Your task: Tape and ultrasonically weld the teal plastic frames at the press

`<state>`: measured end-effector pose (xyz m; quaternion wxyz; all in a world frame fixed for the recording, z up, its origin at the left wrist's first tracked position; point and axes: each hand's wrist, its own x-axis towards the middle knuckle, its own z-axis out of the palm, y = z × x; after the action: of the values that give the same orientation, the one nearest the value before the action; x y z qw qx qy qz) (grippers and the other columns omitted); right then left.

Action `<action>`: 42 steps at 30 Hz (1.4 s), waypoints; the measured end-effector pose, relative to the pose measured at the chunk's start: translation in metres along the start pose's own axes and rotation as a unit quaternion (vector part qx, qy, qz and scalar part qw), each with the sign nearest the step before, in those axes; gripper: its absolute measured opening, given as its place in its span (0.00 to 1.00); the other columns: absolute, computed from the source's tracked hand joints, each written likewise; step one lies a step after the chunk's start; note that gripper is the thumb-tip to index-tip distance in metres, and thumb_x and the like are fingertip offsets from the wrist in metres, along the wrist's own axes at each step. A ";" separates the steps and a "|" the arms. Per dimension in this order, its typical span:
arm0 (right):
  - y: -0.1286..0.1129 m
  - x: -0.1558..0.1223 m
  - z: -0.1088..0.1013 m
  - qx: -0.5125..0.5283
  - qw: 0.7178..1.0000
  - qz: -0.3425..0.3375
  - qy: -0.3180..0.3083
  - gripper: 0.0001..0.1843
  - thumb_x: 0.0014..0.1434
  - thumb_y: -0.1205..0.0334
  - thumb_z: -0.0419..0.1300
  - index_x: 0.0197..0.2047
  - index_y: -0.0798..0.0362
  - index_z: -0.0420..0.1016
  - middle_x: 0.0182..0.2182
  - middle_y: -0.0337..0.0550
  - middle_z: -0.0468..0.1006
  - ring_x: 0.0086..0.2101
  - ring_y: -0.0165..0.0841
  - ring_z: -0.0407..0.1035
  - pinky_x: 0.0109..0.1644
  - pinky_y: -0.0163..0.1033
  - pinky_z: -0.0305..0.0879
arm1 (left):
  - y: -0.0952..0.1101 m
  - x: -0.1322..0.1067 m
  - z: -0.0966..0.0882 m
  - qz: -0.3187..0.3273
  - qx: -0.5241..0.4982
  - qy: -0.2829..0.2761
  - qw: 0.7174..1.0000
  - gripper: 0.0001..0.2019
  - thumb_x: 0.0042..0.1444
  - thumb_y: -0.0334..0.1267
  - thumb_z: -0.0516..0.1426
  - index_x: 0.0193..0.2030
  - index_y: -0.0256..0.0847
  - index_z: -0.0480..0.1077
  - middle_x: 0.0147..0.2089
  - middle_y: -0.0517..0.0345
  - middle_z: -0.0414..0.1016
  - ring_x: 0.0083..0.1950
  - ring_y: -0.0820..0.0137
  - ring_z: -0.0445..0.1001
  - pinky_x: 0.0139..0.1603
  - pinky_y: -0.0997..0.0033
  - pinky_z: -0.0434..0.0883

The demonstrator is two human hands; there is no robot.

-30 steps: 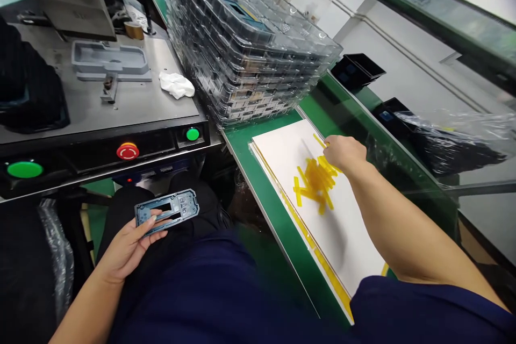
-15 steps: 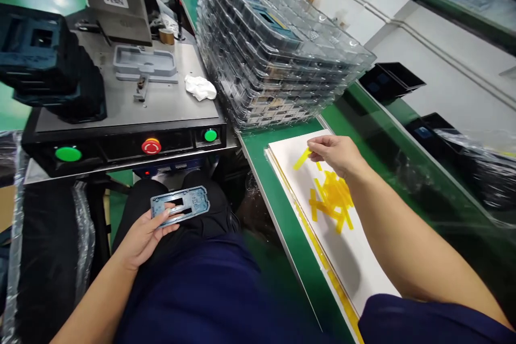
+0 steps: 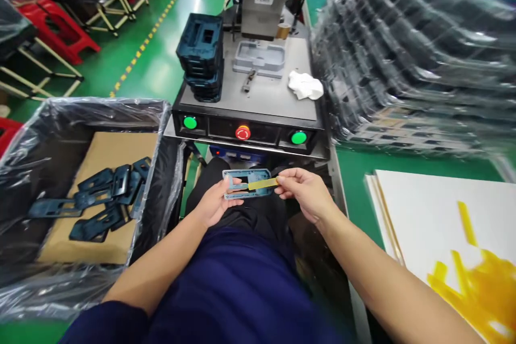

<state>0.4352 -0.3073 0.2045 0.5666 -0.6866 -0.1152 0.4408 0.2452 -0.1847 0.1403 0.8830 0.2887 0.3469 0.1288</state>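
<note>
Above my lap, my left hand (image 3: 215, 201) grips a blue-grey plastic housing (image 3: 258, 175) by its left end, inner side up, with a dark rectangular cutout showing. My right hand (image 3: 304, 192) pinches the right end of a yellow translucent strip (image 3: 263, 184). The strip lies over the housing's inside, beside the cutout; whether it touches the surface I cannot tell. Many more yellow strips (image 3: 489, 285) lie in a loose heap on a white board (image 3: 423, 193) at the right.
Ahead stands a machine with green buttons (image 3: 299, 137), a red emergency stop (image 3: 242, 133), a grey fixture (image 3: 260, 59) and stacked dark housings (image 3: 200, 45). A plastic-lined bin (image 3: 155, 113) with loose housings (image 3: 99, 220) is at left. Clear trays (image 3: 387, 64) are stacked at right.
My right hand has brought a yellow strip from the white board over to the housing in my left hand. The view has swung left, bringing the lined bin into sight.
</note>
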 end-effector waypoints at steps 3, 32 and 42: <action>0.013 0.004 0.017 0.002 1.000 -0.005 -0.019 0.24 0.35 0.50 0.75 0.30 0.57 0.74 0.21 0.41 0.76 0.22 0.29 0.72 0.24 0.31 0.68 | 0.001 0.000 0.000 0.010 -0.021 0.007 1.000 0.17 0.59 0.48 0.59 0.46 0.35 0.76 0.46 0.45 0.78 0.46 0.62 0.77 0.43 0.62 0.77; 0.029 0.009 0.003 -0.226 0.959 -0.151 0.079 0.15 0.56 0.50 0.60 0.38 0.52 0.78 0.32 0.44 0.80 0.29 0.34 0.74 0.36 0.39 0.72 | -0.003 0.007 0.013 0.018 0.010 0.056 0.998 0.17 0.43 0.28 0.68 0.41 0.36 0.71 0.39 0.52 0.78 0.43 0.61 0.79 0.48 0.53 0.74; 0.031 0.007 0.002 -0.488 0.750 -0.430 -0.121 0.41 0.54 0.60 0.63 0.68 0.53 0.54 0.65 0.56 0.59 0.66 0.49 0.49 0.67 0.60 0.53 | -0.002 0.002 0.010 -0.011 0.020 0.026 0.999 0.19 0.44 0.28 0.67 0.44 0.35 0.71 0.42 0.48 0.79 0.43 0.60 0.79 0.44 0.59 0.75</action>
<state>0.4272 -0.3119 0.1737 0.2651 -0.6884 -0.6654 0.1143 0.2542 -0.1893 0.1441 0.8689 0.2993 0.3757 0.1197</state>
